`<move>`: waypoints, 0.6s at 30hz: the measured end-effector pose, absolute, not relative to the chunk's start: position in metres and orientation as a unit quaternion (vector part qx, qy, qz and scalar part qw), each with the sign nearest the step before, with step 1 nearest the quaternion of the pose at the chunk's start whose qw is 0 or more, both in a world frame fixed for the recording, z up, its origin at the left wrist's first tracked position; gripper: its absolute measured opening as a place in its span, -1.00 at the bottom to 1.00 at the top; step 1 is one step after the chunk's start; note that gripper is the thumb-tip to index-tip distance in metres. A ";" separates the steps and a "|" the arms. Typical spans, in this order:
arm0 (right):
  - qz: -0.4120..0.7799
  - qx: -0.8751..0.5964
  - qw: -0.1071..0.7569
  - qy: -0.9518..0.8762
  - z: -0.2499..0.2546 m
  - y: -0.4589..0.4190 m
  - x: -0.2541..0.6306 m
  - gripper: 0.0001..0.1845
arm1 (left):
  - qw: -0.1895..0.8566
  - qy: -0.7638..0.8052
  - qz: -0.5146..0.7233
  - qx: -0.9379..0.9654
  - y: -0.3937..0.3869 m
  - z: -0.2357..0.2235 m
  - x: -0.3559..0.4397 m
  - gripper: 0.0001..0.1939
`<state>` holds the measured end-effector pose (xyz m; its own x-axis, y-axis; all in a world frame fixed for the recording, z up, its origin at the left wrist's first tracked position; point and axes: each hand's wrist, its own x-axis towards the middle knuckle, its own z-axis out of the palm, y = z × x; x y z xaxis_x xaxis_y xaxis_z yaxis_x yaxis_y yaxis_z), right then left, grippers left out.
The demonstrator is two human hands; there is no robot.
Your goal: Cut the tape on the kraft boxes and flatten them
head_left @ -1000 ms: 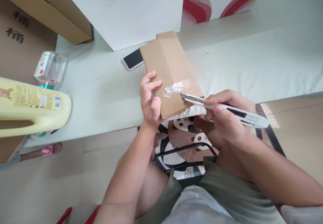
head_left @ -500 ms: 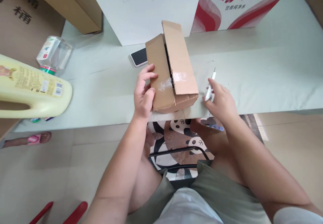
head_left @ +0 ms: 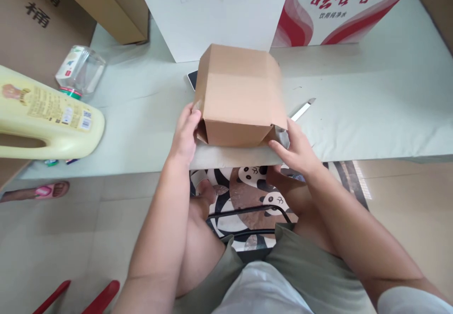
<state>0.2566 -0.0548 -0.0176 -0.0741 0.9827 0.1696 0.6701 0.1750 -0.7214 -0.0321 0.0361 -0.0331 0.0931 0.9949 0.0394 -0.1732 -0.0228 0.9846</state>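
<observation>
A brown cardboard box (head_left: 244, 87) is on the table near its front edge, a plain side facing up and flaps standing out at both ends. My left hand (head_left: 186, 132) grips the left end by its flap. At the right end, my right hand (head_left: 292, 146) has its fingers around the flap, where some greyish material shows under the thumb. Just beyond that hand lies a white utility knife (head_left: 302, 110) on the cloth, its blade pointing away to the right. The box covers most of a phone (head_left: 192, 79).
A large white carton (head_left: 219, 16) and a red-and-white carton (head_left: 318, 16) stand behind. On the left are a clear bottle (head_left: 83, 71) and a big yellow jug (head_left: 53, 115). Pale green cloth covers the table (head_left: 371, 106). Another person's foot in a pink sandal (head_left: 53, 190) shows below left.
The box has been turned over, so its flaps now face the sides. My right hand has let go of the utility knife, left it on the table and taken the box's right end.
</observation>
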 end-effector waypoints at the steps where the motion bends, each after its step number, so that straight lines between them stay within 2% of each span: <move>1: 0.256 -0.596 0.357 -0.672 -0.020 -0.055 0.256 -0.31 | 0.548 0.420 0.531 0.491 0.035 -0.033 -0.032 -0.40; 5: 0.295 -0.572 0.459 -0.612 -0.031 -0.054 0.258 -0.24 | 0.531 0.396 0.551 0.507 0.036 -0.034 -0.032 -0.36; 8: 0.298 -0.557 0.490 -0.601 -0.037 -0.053 0.261 -0.24 | 0.559 0.376 0.543 0.501 0.034 -0.031 -0.028 -0.30; 10: 0.297 -0.556 0.505 -0.590 -0.039 -0.052 0.263 -0.32 | 0.575 0.376 0.543 0.483 0.031 -0.027 -0.023 -0.28; 13: 0.280 -0.570 0.517 -0.574 -0.037 -0.051 0.266 -0.56 | 0.577 0.401 0.546 0.456 0.027 -0.020 -0.017 -0.27; 18: 0.278 -0.618 0.532 -0.508 -0.028 -0.054 0.265 -0.53 | 0.516 0.426 0.550 0.499 0.026 -0.017 -0.016 -0.34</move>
<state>0.2647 -0.0545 -0.0276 0.3299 0.9232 0.1972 0.3324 0.0819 -0.9396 -0.0162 0.0262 -0.0172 0.0305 0.9935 0.1101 -0.1415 -0.1047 0.9844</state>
